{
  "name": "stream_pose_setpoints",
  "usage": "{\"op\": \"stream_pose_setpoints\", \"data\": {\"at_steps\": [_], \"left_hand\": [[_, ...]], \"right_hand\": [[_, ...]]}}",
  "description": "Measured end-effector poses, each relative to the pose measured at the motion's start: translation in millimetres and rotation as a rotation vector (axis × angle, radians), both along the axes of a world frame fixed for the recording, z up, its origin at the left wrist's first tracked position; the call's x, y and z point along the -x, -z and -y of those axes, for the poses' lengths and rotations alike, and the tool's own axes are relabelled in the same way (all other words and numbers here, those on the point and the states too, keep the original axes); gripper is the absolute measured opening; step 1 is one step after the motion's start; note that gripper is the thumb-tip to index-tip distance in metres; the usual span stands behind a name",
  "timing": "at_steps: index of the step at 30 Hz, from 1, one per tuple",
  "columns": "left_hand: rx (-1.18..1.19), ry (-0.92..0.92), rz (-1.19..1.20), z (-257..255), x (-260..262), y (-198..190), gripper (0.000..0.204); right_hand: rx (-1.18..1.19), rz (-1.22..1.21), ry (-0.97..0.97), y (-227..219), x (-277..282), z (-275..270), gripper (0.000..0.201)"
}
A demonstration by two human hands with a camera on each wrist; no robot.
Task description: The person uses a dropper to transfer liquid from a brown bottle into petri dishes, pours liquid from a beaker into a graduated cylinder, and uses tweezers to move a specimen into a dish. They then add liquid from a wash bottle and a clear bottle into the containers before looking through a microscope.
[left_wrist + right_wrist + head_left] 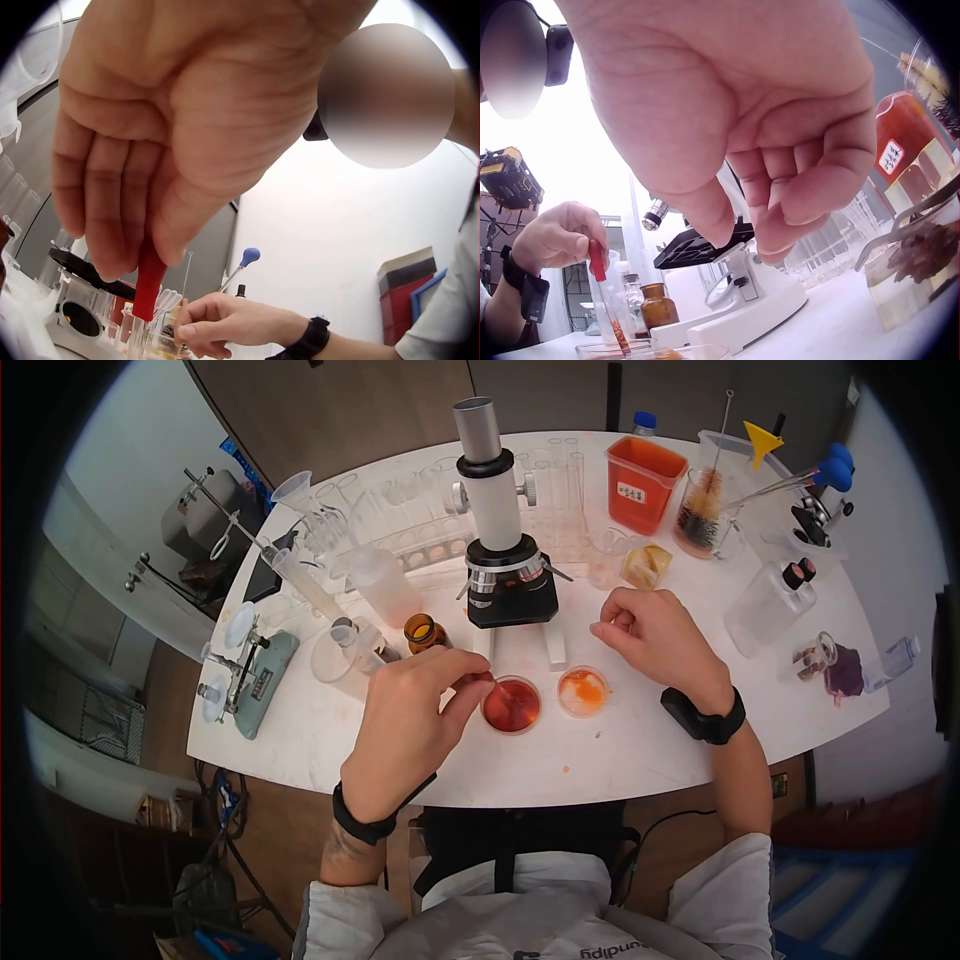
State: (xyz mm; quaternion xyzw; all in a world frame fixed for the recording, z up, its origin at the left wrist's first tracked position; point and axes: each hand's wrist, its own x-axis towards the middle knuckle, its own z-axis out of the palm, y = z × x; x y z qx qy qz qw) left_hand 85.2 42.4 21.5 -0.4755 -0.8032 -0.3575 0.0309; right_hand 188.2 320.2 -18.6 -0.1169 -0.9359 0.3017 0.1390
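Head view has a red-bulbed dropper [597, 261] pinched by its bulb between the thumb and fingers of the left hand [408, 705]; the barrel is slanted down over the dish of red liquid [511, 706]. Orange-red contents are seen in the lower barrel from the right wrist, though whether the tip is dipped or touching the dish cannot be told. Nothing is held by the right hand [672, 642], whose loosely curled fingers are raised above the counter [640, 745], beyond and to the right of the second dish [583, 691], where an orange patch is spread over a pale layer. The two dishes are set side by side, apart, near the feet of the microscope [497, 500].

Liquid could be squirted or dripped if the soft bulb were squeezed too hard or carried while loaded; drops might then be landed on the counter or in the second dish. Because the dishes are shallow and unfixed, a rim could be caught by the slanted glass and the red liquid slopped. The brown bottle [425, 632], just beyond the left hand, could be tipped by a knuckle if the hand were drawn back carelessly. Should the right hand be lowered unwatched, the second dish might be nudged.
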Motion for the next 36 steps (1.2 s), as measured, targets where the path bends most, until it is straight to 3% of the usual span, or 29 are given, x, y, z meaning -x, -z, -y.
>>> {"op": "stream_pose_setpoints", "data": {"at_steps": [11,18,24,36], "left_hand": [[-0.077,0.073,0.025,-8.9,-13.3,-15.1,0.018],[-0.074,0.164,0.103,-32.8,-22.5,-10.7,0.016],[-0.116,0.229,0.034,-41.0,-20.9,-2.1,0.01],[-0.09,0.225,0.03,-43.6,-22.7,2.7,0.009]], "right_hand": [[-0.01,-0.001,-0.004,0.5,-0.6,-2.0,0.023],[-0.017,0.003,0.008,-0.6,-1.3,-2.8,0.024],[-0.031,0.005,0.014,-2.3,-2.3,-3.6,0.024],[-0.022,0.029,0.023,-3.8,-1.6,-3.3,0.025]]}}
